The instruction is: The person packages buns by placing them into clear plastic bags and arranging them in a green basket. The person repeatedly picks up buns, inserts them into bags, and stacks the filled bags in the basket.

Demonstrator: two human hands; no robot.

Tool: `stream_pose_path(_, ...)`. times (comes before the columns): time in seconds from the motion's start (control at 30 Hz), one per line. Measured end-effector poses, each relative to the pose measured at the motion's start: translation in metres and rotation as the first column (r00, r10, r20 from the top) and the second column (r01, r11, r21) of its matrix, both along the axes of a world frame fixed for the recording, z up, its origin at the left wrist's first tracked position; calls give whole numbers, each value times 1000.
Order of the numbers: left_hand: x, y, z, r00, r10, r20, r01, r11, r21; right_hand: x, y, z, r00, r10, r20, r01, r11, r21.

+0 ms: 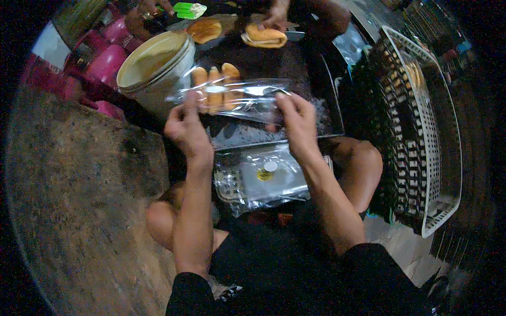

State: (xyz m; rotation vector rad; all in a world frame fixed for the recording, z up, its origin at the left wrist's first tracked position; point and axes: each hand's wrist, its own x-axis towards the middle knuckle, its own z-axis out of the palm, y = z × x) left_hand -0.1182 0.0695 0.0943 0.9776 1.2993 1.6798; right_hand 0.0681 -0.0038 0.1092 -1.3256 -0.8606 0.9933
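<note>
My left hand and my right hand are raised over the dark work surface, fingers pinched on opposite ends of a clear plastic bag. The bag is stretched flat between them, its film glinting. Several long bread rolls stand out above its upper edge near my left hand, and their lower parts show through the film. Whether they lie behind the bag or inside it, I cannot tell. Below my hands, in front of my lap, a pile of clear plastic bags carries a small white disc.
A large cream bucket stands left of the rolls. Across the surface, another person's hand rests on a folded bread, beside a flat bread and a green object. A white perforated crate is on the right.
</note>
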Motion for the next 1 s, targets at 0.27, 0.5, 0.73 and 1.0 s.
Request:
stream_pose_path(0.27, -91, 21, -34, 884, 85, 459, -92, 996, -7, -50, 94, -144, 435, -108, 894, 167, 985, 38)
stream_pose_path(0.5, -66, 22, -45, 962, 264, 72, -246, 951, -189, 72, 15, -24, 842, 46, 537, -1, 996, -84)
stream_pose_path(0.73, 2, -4, -9, 946, 135, -295, -140, 990, 2, 100, -60, 93, 983, -10, 182, 12, 1000, -10)
stream_pose_path(1.0, 40, -75, 16, 762, -429, 486, 457, 887, 66, 49, -41, 48, 961, 129, 245, -132, 991, -4)
